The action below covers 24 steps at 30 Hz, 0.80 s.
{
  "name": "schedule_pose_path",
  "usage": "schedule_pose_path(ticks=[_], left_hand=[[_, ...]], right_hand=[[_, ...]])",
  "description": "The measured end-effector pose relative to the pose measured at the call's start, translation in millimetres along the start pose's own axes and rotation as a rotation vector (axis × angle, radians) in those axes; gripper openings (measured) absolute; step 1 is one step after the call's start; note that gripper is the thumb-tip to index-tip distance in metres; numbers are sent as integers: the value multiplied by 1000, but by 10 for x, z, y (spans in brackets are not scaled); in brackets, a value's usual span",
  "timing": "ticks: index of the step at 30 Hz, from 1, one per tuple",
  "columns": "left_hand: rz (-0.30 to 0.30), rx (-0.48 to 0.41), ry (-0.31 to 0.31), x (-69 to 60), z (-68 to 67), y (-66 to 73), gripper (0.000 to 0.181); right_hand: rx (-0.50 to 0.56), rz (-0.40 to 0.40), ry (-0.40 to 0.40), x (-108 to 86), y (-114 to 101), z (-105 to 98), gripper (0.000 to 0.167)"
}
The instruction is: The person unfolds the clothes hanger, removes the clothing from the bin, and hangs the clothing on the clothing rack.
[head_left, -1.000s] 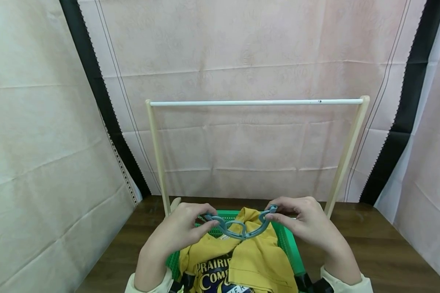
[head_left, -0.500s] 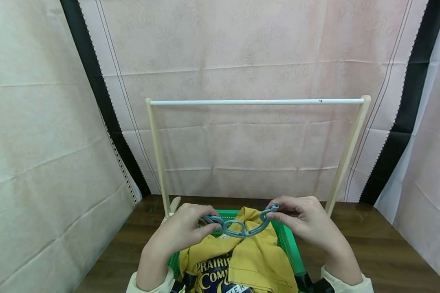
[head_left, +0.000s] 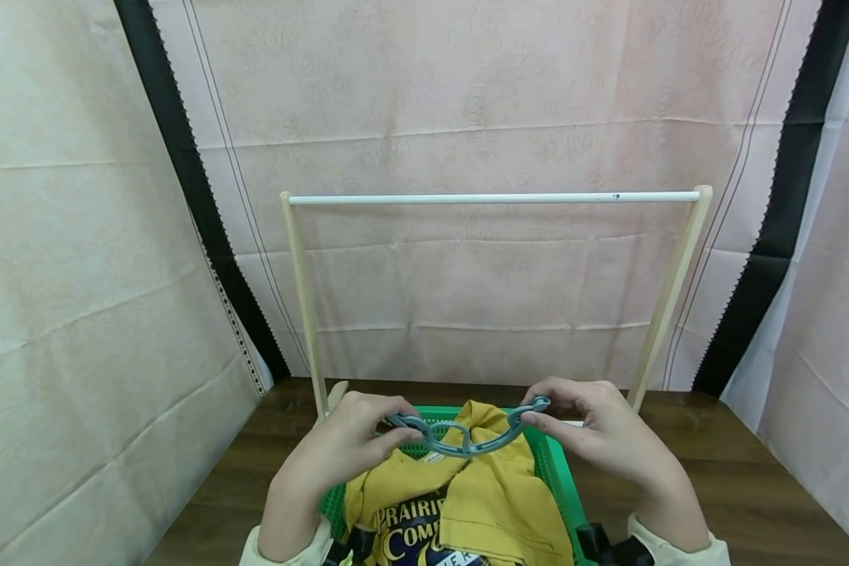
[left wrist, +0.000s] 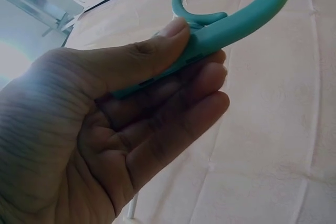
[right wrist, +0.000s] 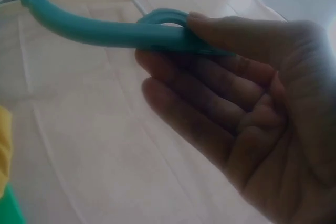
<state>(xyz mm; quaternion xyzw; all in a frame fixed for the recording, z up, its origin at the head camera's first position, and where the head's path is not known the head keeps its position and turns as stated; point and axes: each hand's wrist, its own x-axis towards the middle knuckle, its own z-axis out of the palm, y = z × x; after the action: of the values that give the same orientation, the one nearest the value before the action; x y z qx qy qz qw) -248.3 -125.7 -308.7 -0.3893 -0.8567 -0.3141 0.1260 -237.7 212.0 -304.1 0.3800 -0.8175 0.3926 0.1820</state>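
1. Your left hand pinches one end of the blue-green plastic hanger: thumb on one face, fingers on the other, gap narrow.
2. Your right hand pinches the opposite end the same way, thumb against fingers; the outer ones lie spread beside the plastic.
3. Hanger is in the air between your hands, curved middle sagging toward you, over the yellow shirt in the head view; can't tell how wide the gap is.
4. Shirt lies bunched in the green basket, navy print facing up, lettering "PRAIRIE" partly readable.
5. Basket sits on the brown wood-look table, right in front of you.
6. Beyond it stands a rack: white crossbar on two cream posts. Hanger is well apart from the crossbar.
7. Pale creased fabric backs the rack; black strips run down its sides.
8. Your cuffs are pale, with black straps at the wrists.
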Motion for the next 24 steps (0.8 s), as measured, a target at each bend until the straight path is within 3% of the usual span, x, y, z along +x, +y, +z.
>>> schedule_pose_path(ticks=[8,18,24], left_hand=[[68,135,96,-20,-16,-36,9],[119,125,139,-23,-16,-35,10],[143,47,137,-16,-24,-27,10]], right_hand=[[27,-34,-35,-33,23,-60,18],[-10,6,-103,-57,80,-81,12],[-60,35,-155,-47,108,-60,9]])
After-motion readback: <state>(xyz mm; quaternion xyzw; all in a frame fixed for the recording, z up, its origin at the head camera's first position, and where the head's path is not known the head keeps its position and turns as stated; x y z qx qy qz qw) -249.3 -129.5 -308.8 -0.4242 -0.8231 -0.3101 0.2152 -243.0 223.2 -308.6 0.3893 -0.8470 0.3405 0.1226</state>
